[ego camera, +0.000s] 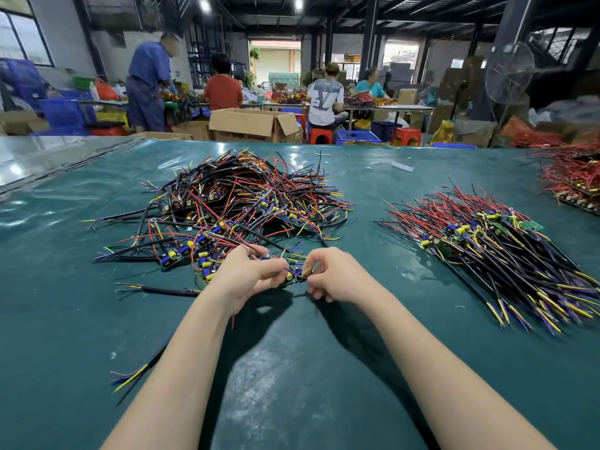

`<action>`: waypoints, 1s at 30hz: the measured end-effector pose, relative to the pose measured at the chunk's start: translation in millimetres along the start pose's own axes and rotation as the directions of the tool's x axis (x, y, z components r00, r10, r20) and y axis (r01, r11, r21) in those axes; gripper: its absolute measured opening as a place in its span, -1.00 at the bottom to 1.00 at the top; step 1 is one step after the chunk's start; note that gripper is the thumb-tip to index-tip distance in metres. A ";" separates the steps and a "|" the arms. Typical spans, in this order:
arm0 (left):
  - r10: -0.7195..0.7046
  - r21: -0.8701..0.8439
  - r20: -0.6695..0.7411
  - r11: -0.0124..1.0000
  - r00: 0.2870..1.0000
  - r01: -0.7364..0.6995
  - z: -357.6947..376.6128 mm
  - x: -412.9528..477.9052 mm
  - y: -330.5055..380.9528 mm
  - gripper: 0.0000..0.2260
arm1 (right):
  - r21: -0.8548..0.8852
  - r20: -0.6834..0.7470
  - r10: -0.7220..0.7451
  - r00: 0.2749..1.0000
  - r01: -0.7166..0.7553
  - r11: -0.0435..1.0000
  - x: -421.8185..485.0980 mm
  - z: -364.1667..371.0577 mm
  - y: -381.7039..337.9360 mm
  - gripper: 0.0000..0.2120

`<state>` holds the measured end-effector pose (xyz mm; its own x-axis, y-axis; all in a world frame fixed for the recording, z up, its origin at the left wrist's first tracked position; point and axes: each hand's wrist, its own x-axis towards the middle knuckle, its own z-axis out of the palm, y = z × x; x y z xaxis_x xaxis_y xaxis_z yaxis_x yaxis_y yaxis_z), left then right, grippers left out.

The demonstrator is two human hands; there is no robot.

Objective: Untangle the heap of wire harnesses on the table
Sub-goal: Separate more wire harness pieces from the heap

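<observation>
Mid-sort: my left hand and right hand both pinch one small dark board with coloured leads at the near edge of the tangled heap of black, red and yellow wire harnesses on the green table; next, likely, tease its leads free

Pinching one small harness board between left hand and right hand, fingers curled at either end, over the middle of the green-covered table. Just beyond the hands, toward the far left: a tangled heap of black, red, yellow and blue wires with boards, reaching up to the left hand. Toward the right edge, well apart: a sorted pile, wires lying roughly parallel. At the far right corner, a red-wired pile. Past the far edge, people at benches and an open cardboard box.
</observation>
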<state>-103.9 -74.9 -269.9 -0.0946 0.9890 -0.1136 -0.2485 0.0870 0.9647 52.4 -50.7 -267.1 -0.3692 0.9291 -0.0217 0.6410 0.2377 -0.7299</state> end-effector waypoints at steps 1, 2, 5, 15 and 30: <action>-0.001 0.003 0.016 1.000 1.000 0.001 1.1 -0.3 -0.3 -0.74 | -0.088 -0.042 -0.011 0.999 0.008 0.996 0.9 0.6 -0.1 -0.77; -0.002 0.016 0.037 1.000 0.999 0.002 2.3 -0.9 -0.7 -0.75 | -0.120 -0.073 -0.020 0.997 0.011 0.993 1.6 1.5 0.8 -0.78; 0.017 0.085 0.081 0.996 0.997 -0.024 3.1 -2.4 -1.4 -0.77 | 0.042 -0.062 -0.057 0.996 0.060 0.997 0.5 1.5 3.7 -0.77; 0.101 -0.006 0.172 0.995 0.980 -0.102 -2.4 -2.4 3.1 -0.83 | 0.575 0.017 -0.082 0.996 0.057 0.816 -0.2 -9.2 9.7 -0.81; 0.060 0.183 0.127 0.980 0.990 -0.083 11.0 -1.5 -0.2 -0.73 | 0.452 -0.042 0.121 0.992 -0.089 0.888 -2.3 -8.7 -0.8 -0.73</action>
<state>-93.1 -75.1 -267.3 0.0140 0.9996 -0.0241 -0.0596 0.0249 0.9979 58.6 -50.6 -260.5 -0.2602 0.9621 -0.0814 0.2977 -0.0002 -0.9546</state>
